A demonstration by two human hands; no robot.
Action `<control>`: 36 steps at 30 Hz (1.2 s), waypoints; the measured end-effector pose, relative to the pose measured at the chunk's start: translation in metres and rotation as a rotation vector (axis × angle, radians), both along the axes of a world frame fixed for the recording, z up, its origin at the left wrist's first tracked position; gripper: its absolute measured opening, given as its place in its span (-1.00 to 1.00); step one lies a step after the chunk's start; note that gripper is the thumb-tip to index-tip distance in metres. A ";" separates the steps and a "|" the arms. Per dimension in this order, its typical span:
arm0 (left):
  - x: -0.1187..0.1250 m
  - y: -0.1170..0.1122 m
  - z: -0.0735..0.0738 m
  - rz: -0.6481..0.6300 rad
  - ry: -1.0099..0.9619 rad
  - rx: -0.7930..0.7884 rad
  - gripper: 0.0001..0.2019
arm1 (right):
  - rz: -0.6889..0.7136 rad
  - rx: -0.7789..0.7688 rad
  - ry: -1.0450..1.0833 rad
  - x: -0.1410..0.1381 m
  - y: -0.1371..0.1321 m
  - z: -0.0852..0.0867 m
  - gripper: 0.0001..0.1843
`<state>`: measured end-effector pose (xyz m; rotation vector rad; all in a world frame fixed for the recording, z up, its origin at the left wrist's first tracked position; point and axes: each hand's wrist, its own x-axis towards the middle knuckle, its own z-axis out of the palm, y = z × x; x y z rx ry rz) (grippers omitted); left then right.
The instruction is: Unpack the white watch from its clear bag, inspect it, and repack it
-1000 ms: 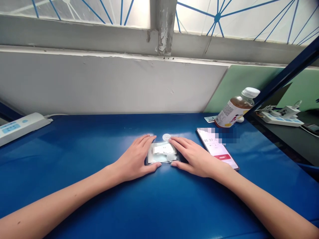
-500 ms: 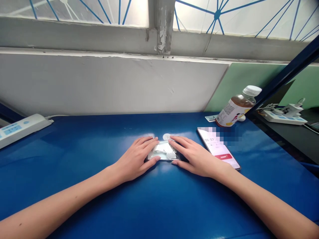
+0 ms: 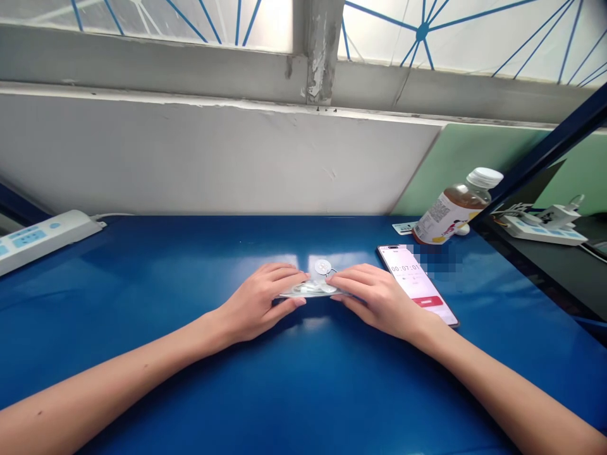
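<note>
A small clear plastic pouch is held between my two hands over the blue table. White items show inside it, but I cannot make out their kind. My left hand grips the pouch's left end, thumb along the near edge and fingers over the top. At the right end, my right hand pinches it between thumb and fingers. A round white disc stands out at the pouch's far side, close to my right fingertips; a thin dark cord or ring shows beside it.
A phone with a running timer lies just right of my right hand. Behind it stands a drink bottle beside a small card. White power strips lie at the far left and far right. A wall borders the table's back.
The pouch has tipped from showing its broad face to a flatter, nearly edge-on angle. My fingers have shifted slightly on it. The whole view has moved a little.
</note>
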<state>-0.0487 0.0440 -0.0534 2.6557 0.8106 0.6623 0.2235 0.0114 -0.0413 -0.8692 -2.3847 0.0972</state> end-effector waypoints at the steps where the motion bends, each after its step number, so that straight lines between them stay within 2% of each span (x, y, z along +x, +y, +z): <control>1: -0.001 -0.001 0.000 0.010 -0.033 0.004 -0.58 | -0.015 -0.038 0.054 -0.001 -0.002 0.000 -0.77; 5: -0.001 -0.005 -0.002 0.108 -0.169 0.016 -0.30 | -0.128 -0.322 0.249 -0.004 -0.006 0.002 -0.71; 8: 0.000 -0.007 -0.005 0.116 -0.168 0.048 -0.22 | -0.159 -0.447 0.285 -0.005 -0.005 0.000 -0.65; 11: 0.001 -0.007 -0.005 0.106 -0.120 0.060 -0.26 | -0.176 -0.417 0.233 -0.004 -0.002 -0.004 -0.62; 15: 0.003 -0.004 -0.003 0.121 -0.058 -0.010 -0.34 | -0.192 -0.253 0.071 -0.002 0.001 -0.008 -0.60; 20: 0.003 0.001 -0.004 0.121 -0.006 -0.067 -0.39 | -0.162 -0.141 -0.148 0.002 0.003 -0.003 -0.55; 23: 0.003 0.002 -0.004 0.122 0.026 -0.071 -0.40 | -0.121 -0.185 -0.256 0.005 0.002 0.000 -0.39; 27: 0.003 0.000 -0.004 0.142 0.064 -0.059 -0.39 | -0.119 -0.295 -0.300 0.006 0.002 0.001 -0.18; 32: 0.006 -0.001 -0.002 0.238 0.084 0.035 -0.35 | -0.131 -0.356 -0.285 0.008 0.004 0.000 -0.15; 36: 0.006 -0.002 -0.001 0.271 0.085 0.040 -0.34 | -0.151 -0.355 -0.271 0.011 0.007 -0.002 -0.13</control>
